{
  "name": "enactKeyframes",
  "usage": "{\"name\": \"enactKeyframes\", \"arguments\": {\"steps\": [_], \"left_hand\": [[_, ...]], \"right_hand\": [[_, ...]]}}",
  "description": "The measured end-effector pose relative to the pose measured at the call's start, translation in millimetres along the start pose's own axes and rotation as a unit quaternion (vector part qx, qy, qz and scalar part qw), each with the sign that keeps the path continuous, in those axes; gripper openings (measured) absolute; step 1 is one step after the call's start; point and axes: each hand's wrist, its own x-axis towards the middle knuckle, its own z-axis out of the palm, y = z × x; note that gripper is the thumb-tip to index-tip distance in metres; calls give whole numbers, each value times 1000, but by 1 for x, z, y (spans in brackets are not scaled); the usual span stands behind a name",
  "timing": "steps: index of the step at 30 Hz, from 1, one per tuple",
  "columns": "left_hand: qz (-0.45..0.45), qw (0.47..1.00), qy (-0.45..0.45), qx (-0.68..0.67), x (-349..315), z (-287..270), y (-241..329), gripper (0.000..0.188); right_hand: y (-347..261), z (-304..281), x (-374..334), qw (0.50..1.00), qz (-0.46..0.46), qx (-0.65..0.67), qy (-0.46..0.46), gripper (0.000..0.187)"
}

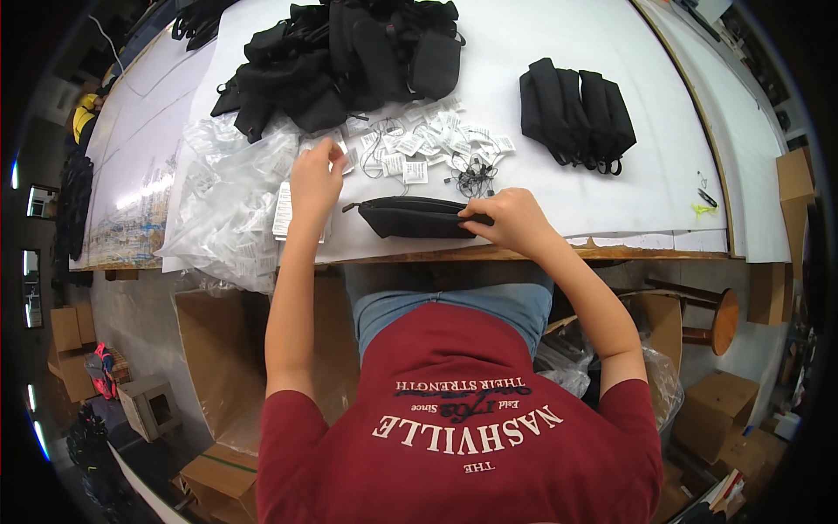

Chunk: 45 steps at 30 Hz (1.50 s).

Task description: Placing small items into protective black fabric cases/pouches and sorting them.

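A black fabric pouch [406, 218] lies near the table's front edge, its long opening facing up and a zipper pull at its left end. My right hand [506, 220] pinches the rim of the pouch near its right end. Farther left, my left hand [318, 175] is over some white tags, its fingers curled together; whatever they may hold is hidden. Beyond the pouch is a loose heap of small white printed tags [415, 148]. A tangle of thin black strings [476, 178] lies at that heap's right side.
A big pile of black pouches [340, 65] covers the far middle. Several more pouches [576, 113] stand in a row at right. Clear plastic bags [231, 201] are heaped at left. Small snips [707, 198] lie near the right edge. Cardboard boxes [218, 349] stand below the table.
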Motion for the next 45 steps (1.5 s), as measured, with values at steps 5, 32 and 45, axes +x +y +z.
{"name": "enactKeyframes", "arguments": {"steps": [5, 32, 45], "left_hand": [[135, 969, -48, -201, -31, -24, 82, 9], [64, 997, -29, -18, -95, -3, 95, 35], [-311, 587, 45, -746, -91, 16, 110, 38]], "right_hand": [[0, -1, 3, 1000, -17, -10, 4, 13], [-21, 17, -4, 989, -101, -37, 98, 16], [-79, 19, 0, 928, 157, 198, 275, 8]]}}
